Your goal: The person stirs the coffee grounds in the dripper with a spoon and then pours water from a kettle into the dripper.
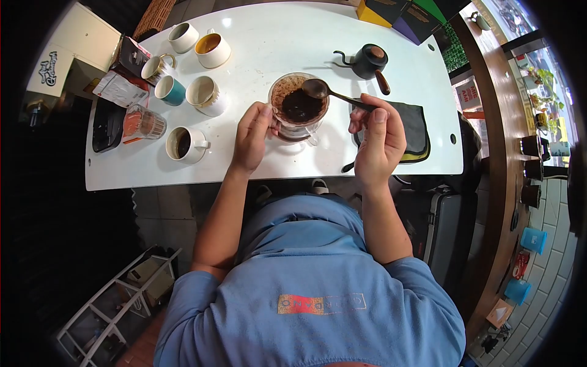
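A clear dripper [278,98] with a paper filter and dark, wet coffee grounds [301,106] sits on a glass server [296,132] near the table's front edge. My left hand [252,136] has its fingers closed on the dripper's left side. In my right hand [380,136] is the dark handle of a spoon [316,89], pinched between thumb and fingers. The spoon's bowl is over the grounds at the filter's upper right. Just right of my right hand lies a folded dark cloth [413,129], partly covered by that hand.
A black gooseneck kettle [370,60] stands behind my right hand. On the left of the white table [269,43] are several cups, a teal cup [170,90], a clear glass [145,123] and a white mug [185,145] with dark liquid. Boxes [403,17] stand at the back right.
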A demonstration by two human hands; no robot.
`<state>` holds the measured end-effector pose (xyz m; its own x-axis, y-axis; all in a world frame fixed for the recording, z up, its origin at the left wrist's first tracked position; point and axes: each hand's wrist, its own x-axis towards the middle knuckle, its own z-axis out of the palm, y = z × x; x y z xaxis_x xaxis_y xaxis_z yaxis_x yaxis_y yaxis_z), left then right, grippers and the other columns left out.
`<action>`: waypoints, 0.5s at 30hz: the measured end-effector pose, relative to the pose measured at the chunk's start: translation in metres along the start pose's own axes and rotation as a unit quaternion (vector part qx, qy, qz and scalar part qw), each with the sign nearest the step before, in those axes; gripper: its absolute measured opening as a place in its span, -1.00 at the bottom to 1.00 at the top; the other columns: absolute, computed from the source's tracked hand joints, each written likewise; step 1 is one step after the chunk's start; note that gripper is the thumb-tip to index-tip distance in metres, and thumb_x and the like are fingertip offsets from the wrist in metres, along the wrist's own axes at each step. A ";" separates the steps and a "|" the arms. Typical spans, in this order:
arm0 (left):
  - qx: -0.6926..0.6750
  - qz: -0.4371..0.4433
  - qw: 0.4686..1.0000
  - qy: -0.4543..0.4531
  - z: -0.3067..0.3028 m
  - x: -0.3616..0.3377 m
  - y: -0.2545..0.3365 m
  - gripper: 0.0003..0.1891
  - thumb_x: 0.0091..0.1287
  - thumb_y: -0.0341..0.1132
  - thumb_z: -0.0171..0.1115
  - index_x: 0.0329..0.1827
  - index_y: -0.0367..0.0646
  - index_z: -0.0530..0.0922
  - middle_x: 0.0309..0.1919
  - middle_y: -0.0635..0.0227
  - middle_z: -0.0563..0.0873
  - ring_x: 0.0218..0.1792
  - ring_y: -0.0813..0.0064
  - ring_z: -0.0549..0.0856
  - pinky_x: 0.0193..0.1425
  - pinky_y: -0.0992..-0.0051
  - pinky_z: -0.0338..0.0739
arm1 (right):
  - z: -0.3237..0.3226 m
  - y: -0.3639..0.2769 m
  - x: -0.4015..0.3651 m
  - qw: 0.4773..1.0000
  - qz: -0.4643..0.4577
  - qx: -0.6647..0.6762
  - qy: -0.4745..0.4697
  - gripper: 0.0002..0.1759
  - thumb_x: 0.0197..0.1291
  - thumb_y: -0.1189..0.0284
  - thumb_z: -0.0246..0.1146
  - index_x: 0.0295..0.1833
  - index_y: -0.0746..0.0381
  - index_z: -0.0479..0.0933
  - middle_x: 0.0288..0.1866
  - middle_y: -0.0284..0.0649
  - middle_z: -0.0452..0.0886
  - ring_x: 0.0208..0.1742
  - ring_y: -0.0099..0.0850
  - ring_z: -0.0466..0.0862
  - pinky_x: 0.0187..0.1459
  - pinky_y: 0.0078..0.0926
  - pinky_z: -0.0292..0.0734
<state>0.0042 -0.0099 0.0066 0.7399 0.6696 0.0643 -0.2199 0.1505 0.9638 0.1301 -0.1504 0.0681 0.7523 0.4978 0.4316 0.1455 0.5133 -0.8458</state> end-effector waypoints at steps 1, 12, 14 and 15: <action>-0.012 0.008 1.000 0.007 -0.002 0.002 0.000 -0.72 0.47 -0.21 -0.16 -0.37 -0.15 0.38 -0.50 0.48 0.48 -0.46 0.72 0.39 -0.34 0.70 0.28 | 0.000 0.000 0.000 1.000 -0.007 0.001 0.006 -0.72 0.38 0.42 -0.02 -0.03 0.43 0.45 -0.38 -0.23 0.53 -0.38 -0.62 0.47 -0.33 -0.70 0.40; -0.004 0.007 1.000 -0.019 -0.008 0.004 0.000 -0.74 0.47 -0.23 -0.20 -0.32 -0.19 0.37 -0.46 0.41 0.41 -0.41 0.61 0.39 -0.25 0.59 0.35 | 0.000 0.000 0.002 0.999 -0.005 0.012 0.039 -0.72 0.39 0.39 -0.02 -0.03 0.40 0.44 -0.38 -0.25 0.53 -0.42 -0.62 0.44 -0.34 -0.70 0.38; -0.008 0.003 1.000 -0.002 -0.008 0.006 0.001 -0.74 0.47 -0.24 -0.20 -0.32 -0.19 0.36 -0.46 0.41 0.39 -0.40 0.60 0.39 -0.25 0.58 0.35 | 0.000 -0.001 0.001 0.999 -0.004 0.009 0.041 -0.71 0.39 0.38 -0.02 -0.03 0.40 0.45 -0.38 -0.25 0.53 -0.42 -0.62 0.44 -0.33 -0.69 0.37; -0.008 0.003 1.000 -0.002 -0.008 0.005 0.001 -0.74 0.47 -0.24 -0.20 -0.32 -0.19 0.36 -0.46 0.41 0.39 -0.40 0.60 0.39 -0.25 0.58 0.35 | 0.000 -0.001 0.001 0.999 -0.001 0.007 0.042 -0.71 0.39 0.38 -0.02 -0.03 0.40 0.45 -0.39 -0.26 0.54 -0.42 -0.62 0.43 -0.33 -0.69 0.37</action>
<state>0.0024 -0.0012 0.0062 0.7406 0.6682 0.0706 -0.2346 0.1588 0.9590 0.1311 -0.1501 0.0694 0.8039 0.4357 0.4049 0.1385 0.5248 -0.8399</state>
